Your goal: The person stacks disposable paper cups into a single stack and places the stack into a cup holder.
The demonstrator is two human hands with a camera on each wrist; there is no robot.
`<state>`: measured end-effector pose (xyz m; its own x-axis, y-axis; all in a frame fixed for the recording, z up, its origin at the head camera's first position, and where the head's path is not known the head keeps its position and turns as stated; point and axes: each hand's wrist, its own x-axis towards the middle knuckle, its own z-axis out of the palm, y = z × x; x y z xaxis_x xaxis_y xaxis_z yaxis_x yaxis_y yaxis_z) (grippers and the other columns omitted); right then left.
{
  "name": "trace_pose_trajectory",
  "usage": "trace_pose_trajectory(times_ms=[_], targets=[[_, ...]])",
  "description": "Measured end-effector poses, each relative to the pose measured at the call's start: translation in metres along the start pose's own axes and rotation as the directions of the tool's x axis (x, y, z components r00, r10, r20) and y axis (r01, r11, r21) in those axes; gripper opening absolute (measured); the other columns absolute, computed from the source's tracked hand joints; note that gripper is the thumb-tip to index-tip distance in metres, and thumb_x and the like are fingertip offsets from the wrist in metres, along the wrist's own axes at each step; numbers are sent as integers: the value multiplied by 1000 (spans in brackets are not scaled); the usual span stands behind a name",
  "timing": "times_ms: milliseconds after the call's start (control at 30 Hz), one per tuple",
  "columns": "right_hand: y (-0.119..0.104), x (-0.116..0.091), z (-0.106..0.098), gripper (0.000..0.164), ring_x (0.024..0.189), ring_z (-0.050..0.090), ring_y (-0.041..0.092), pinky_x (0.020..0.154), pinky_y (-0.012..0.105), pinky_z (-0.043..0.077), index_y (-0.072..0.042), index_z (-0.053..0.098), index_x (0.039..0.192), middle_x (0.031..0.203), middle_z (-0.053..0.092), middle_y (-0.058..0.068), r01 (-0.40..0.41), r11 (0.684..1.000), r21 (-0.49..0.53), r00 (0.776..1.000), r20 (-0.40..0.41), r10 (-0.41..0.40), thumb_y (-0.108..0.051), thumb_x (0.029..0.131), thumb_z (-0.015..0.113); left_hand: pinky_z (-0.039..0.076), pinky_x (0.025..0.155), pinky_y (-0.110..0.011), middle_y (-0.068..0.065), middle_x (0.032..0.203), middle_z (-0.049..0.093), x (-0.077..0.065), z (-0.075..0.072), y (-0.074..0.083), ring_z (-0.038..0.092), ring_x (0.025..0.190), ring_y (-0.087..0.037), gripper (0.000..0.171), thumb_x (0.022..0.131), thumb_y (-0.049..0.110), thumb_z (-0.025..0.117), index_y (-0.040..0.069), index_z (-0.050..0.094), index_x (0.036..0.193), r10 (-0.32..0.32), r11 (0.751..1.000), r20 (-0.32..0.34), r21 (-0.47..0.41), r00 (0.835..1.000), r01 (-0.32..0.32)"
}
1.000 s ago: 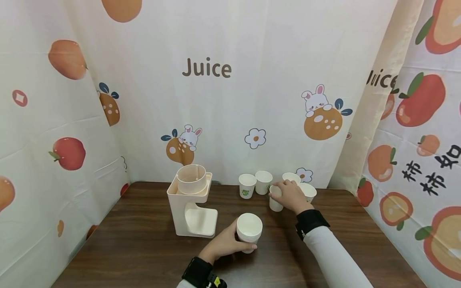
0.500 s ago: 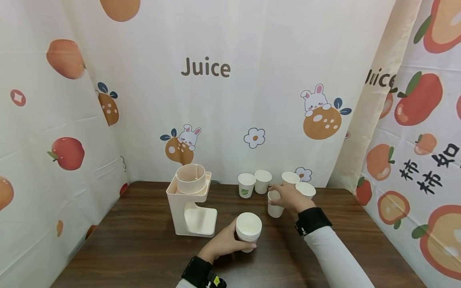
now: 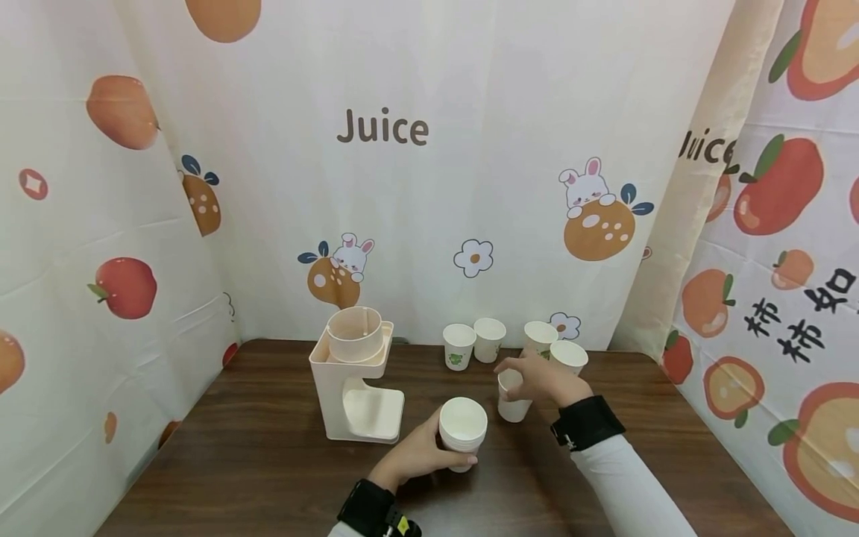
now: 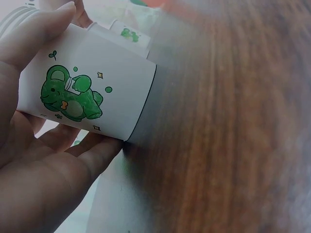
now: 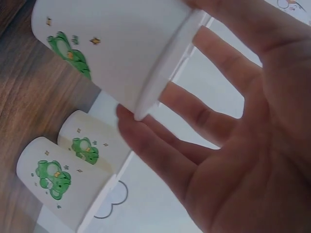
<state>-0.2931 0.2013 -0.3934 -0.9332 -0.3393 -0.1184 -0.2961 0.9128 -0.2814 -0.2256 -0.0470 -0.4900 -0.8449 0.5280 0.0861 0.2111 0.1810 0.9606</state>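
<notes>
My left hand [image 3: 419, 451] grips a stack of nested white paper cups [image 3: 463, 424] at the table's middle, thumb across the near side. In the left wrist view, the stack [image 4: 97, 92] shows a green bear print, with several rims at the far left. To the right and farther back, my right hand [image 3: 546, 377] holds a single paper cup [image 3: 513, 405] from above, fingers at its rim. The right wrist view has this cup [image 5: 116, 43] with the fingertips [image 5: 141, 131] along its rim. Its mouth is mostly hidden by the hand.
Two paper cups, a left one [image 3: 459, 349] and a right one [image 3: 489, 341], stand at the table's back edge. Two more, one behind [image 3: 539, 338] and one in front [image 3: 569, 356], stand beyond my right hand. A cream appliance [image 3: 335, 399] stands left of the stack.
My right hand has drawn its cup toward me, away from the back cups, uncovering more of the two behind it. The left hand and its stack have stayed in place.
</notes>
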Motion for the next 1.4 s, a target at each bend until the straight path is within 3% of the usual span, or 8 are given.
trace_pose_trajectory(times_ms=[700, 967, 1267, 1400], targets=[[-6, -12, 5, 42, 97, 51, 23, 79, 46, 50, -31, 61, 112, 120, 53, 14, 64, 998, 17, 998, 21, -65, -31, 74, 78, 35, 97, -50, 6, 125, 52, 1, 0, -3, 49, 110, -12, 83, 73, 33, 79, 30, 30, 139, -6, 1000, -4, 3, 1000, 6], [-17, -23, -6, 41, 100, 51, 23, 82, 45, 49, -28, 61, 114, 117, 53, 13, 147, 989, 9, 989, -30, -146, -29, 77, 76, 35, 97, -51, 5, 125, 51, 2, -1, -3, 49, 111, -13, 83, 73, 32, 79, 31, 30, 139, -13, 1000, -3, 2, 1000, 13], [-34, -43, -22, 40, 100, 52, 18, 81, 42, 49, -36, 57, 119, 122, 52, 6, 103, 995, -11, 994, -37, -104, -37, 81, 71, 36, 96, -50, 5, 125, 51, 2, 0, -4, 49, 110, -13, 81, 74, 30, 79, 30, 31, 139, 8, 1000, 7, -14, 1000, -8], [-40, -53, -29, 40, 101, 53, 18, 82, 42, 49, -35, 55, 122, 126, 51, 7, 126, 992, -30, 991, -47, -128, -37, 83, 68, 36, 96, -51, 5, 125, 52, 1, 0, -4, 49, 110, -13, 81, 74, 30, 79, 30, 31, 138, 11, 1000, 8, -15, 1000, -11]])
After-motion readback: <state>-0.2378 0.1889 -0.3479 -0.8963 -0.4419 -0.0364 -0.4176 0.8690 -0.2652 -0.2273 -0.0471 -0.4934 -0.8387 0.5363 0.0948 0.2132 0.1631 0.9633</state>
